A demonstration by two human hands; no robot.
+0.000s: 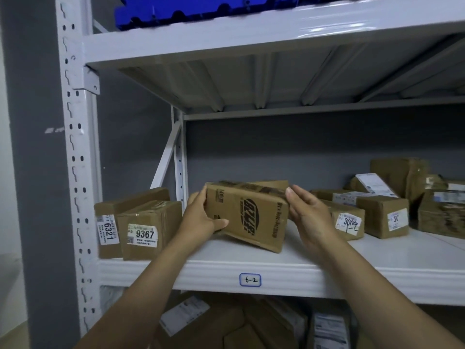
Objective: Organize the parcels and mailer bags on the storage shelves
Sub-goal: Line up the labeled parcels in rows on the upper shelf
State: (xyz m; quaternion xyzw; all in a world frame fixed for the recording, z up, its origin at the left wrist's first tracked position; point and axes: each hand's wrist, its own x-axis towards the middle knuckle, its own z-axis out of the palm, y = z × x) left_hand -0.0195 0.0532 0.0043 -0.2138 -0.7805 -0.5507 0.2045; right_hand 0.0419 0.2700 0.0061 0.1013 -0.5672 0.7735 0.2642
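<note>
A brown cardboard parcel (251, 217) with a black printed logo sits tilted on the white shelf (327, 270) marked 6-2, its left end raised. My left hand (201, 217) grips the parcel's left end, thumb across the front face. My right hand (309, 212) lies flat against the parcel's right end with straight fingers. Left of it stand two parcels labelled 6321 (108, 230) and 9367 (148, 230), side by side at the shelf's left end.
To the right lie several more labelled cardboard parcels (382, 215), some stacked. The shelf below holds more parcels and mailer bags (327, 331). A blue crate (201, 8) rests on the shelf above. The white upright post (75, 172) bounds the left side.
</note>
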